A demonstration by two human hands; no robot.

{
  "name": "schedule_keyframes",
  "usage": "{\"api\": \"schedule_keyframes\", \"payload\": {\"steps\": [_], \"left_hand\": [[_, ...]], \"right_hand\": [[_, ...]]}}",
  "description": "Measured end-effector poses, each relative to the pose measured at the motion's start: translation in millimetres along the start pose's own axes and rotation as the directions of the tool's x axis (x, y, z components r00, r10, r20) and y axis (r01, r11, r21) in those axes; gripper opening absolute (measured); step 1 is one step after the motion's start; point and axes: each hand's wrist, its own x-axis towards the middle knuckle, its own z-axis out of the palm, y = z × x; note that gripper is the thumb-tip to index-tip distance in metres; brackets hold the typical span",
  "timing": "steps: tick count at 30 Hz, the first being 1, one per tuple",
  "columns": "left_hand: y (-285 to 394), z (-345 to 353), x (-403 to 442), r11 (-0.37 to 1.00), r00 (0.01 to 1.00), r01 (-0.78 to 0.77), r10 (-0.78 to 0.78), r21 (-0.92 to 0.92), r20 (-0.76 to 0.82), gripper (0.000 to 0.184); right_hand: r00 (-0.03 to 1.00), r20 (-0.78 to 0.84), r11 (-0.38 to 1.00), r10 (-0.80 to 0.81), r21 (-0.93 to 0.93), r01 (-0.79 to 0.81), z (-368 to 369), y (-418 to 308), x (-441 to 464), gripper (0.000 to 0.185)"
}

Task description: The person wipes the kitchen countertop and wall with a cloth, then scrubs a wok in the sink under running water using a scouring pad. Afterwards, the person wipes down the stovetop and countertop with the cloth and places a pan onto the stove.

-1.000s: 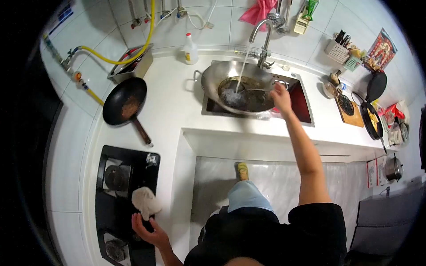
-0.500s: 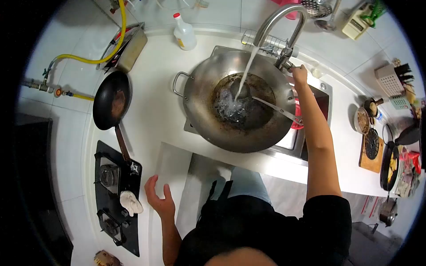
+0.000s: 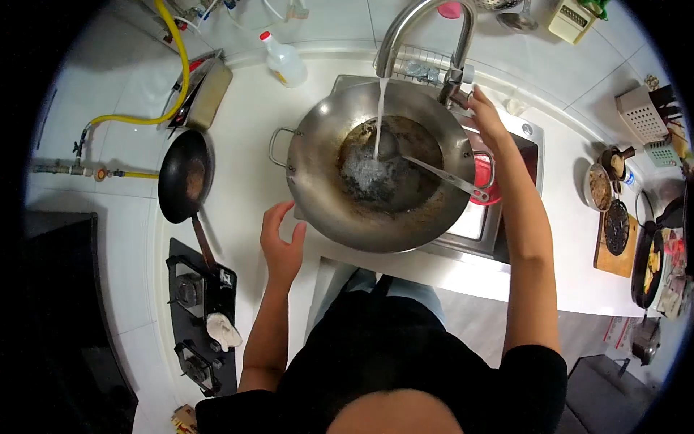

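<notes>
Head view | wok (image 3: 325, 210) over sink (image 3: 473, 247), near front edge of surface (image 3: 253, 101) | water (image 3: 369, 173) covers base, upper walls bare, tap (image 3: 463, 43) running | left hand (image 3: 280, 246) unclenched beside wok | right hand (image 3: 493, 119) at tap, grip unclear

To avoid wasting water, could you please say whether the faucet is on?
On: a stream of water falls from the faucet into the wok.

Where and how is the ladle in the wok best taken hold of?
Probably by the outer end of its handle, from above on the right: it slants out to the wok's right rim, while the bowl lies near the falling water.
</notes>
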Motion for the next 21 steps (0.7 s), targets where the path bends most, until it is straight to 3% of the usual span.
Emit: {"api": "schedule_keyframes", "payload": {"steps": [2,4,6,8,10,11,12,14,16,17,19,21], "left_hand": [[-1,-5,11,1.000,1.000,0.003,-0.003,-0.008,-0.011,0.041],[-7,-6,16,0.999,0.998,0.035,-0.036,-0.029,-0.042,0.040],[-21,-8,10,0.995,0.990,0.086,-0.092,-0.054,-0.107,0.037],[-37,-7,-1,0.988,0.984,0.145,-0.150,-0.061,-0.095,0.037],[-47,-5,-8,0.964,0.966,0.239,-0.248,-0.113,-0.077,0.037],[-48,-5,-8,0.964,0.968,0.235,-0.244,-0.127,-0.063,0.037],[-48,-5,-7,0.963,0.970,0.230,-0.238,-0.140,-0.050,0.036],[-46,-7,-4,0.967,0.977,0.204,-0.212,-0.153,-0.035,0.036],[-41,-10,4,0.975,0.985,0.158,-0.166,-0.154,-0.040,0.036],[-42,-11,7,0.976,0.986,0.151,-0.159,-0.154,-0.043,0.036],[-44,-13,8,0.977,0.987,0.139,-0.149,-0.161,-0.052,0.036],[-55,-10,4,0.970,0.983,0.167,-0.176,-0.175,-0.040,0.036]], "right_hand": [[0.988,-0.037,0.986,-0.152,-0.070,0.149,-19,-12,-49,0.062],[0.980,-0.058,0.954,-0.192,-0.245,0.173,-46,-13,-103,0.052],[0.860,-0.073,0.662,-0.506,-0.672,0.333,-86,46,-133,0.044],[0.911,-0.083,0.663,-0.403,-0.713,0.229,-72,46,-179,0.040],[0.981,-0.124,0.734,-0.152,-0.678,0.028,-53,55,-197,0.040],[0.987,-0.117,0.797,-0.109,-0.603,0.016,-52,77,-192,0.044],[0.986,-0.149,0.879,0.069,-0.459,-0.131,-38,63,-193,0.045],[0.965,-0.196,0.884,0.174,-0.402,-0.241,-26,46,-186,0.046],[0.982,-0.169,0.806,0.090,-0.566,-0.171,-20,33,-183,0.046],[0.988,-0.148,0.755,0.049,-0.642,-0.134,-16,27,-181,0.046],[0.962,-0.023,0.829,0.272,-0.501,-0.247,-6,18,-175,0.045],[0.853,0.197,0.858,0.483,-0.302,-0.416,12,-4,-173,0.039]]}}
